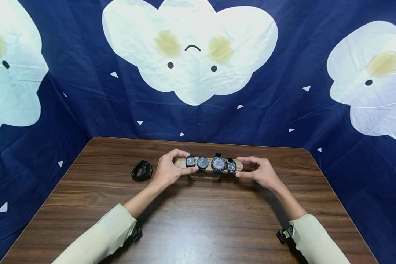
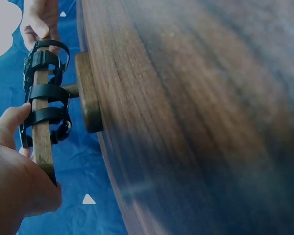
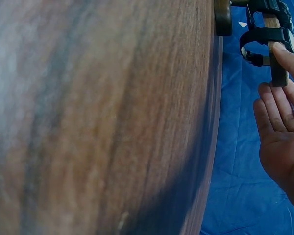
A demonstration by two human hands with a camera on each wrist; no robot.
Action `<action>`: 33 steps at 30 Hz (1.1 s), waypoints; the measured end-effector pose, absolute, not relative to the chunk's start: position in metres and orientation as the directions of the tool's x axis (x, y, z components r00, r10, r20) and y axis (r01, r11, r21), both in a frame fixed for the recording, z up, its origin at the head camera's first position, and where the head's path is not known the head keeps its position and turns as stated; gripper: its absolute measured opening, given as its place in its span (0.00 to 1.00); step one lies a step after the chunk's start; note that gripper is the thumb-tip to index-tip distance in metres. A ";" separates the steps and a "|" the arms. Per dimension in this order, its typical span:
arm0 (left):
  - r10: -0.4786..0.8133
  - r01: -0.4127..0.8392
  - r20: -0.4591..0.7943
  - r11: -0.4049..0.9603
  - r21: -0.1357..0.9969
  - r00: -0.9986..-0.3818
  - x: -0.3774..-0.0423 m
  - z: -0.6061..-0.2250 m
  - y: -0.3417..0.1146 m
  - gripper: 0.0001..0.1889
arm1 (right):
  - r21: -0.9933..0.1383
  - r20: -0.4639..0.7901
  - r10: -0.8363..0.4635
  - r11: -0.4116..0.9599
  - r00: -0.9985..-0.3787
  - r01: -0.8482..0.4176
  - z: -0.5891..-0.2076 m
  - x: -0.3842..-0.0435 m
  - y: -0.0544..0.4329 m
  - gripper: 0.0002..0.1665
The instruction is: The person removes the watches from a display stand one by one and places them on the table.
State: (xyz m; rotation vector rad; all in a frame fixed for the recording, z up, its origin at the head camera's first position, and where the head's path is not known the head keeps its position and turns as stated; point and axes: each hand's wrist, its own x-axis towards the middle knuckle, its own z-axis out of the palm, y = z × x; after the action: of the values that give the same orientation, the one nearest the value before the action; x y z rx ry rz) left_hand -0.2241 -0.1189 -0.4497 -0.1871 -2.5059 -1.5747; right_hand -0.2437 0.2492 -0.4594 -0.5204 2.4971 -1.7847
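A wooden watch stand [image 1: 179, 161] stands toward the back of the table, its bar running left to right. Several black wristwatches [image 1: 219, 163] are strapped round the bar with their dials up. My left hand [image 1: 168, 169] grips the bar's left end, thumb on the near side and fingers on the far side. At the right end, my right hand [image 1: 263, 173] pinches the bar between thumb and fingers. In the left wrist view the stand's base [image 2: 89, 93] sits on the table. Another black wristwatch [image 1: 142, 171] lies on the table, left of my left hand.
The brown wood-grain table [image 1: 191, 220] reaches back to a dark blue cloth [image 1: 85, 91] printed with white clouds. This cloth also hangs at both sides. A dark device [image 1: 285, 234] is strapped at my right sleeve, and a similar one [image 1: 136, 234] at the left.
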 end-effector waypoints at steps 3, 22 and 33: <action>0.010 0.203 0.220 0.434 0.878 -0.975 -0.225 -0.450 -0.119 0.30 | -0.924 0.168 -0.283 0.288 -0.944 -0.251 -0.459 -0.244 0.249 0.33; 0.025 0.278 0.299 0.449 0.849 -0.954 -0.224 -0.450 -0.123 0.28 | -0.925 0.164 -0.283 0.290 -0.945 -0.247 -0.458 -0.243 0.249 0.34; 0.006 0.230 0.256 0.460 0.858 -0.967 -0.221 -0.447 -0.126 0.28 | -0.928 0.158 -0.284 0.285 -0.946 -0.241 -0.459 -0.244 0.249 0.34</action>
State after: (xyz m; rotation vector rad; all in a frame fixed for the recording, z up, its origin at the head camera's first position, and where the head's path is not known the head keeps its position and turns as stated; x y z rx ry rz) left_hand -0.2213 -0.1260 -0.4469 -0.2051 -2.4921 -1.5145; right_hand -0.2435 0.2488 -0.4591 -0.5087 2.4878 -1.7845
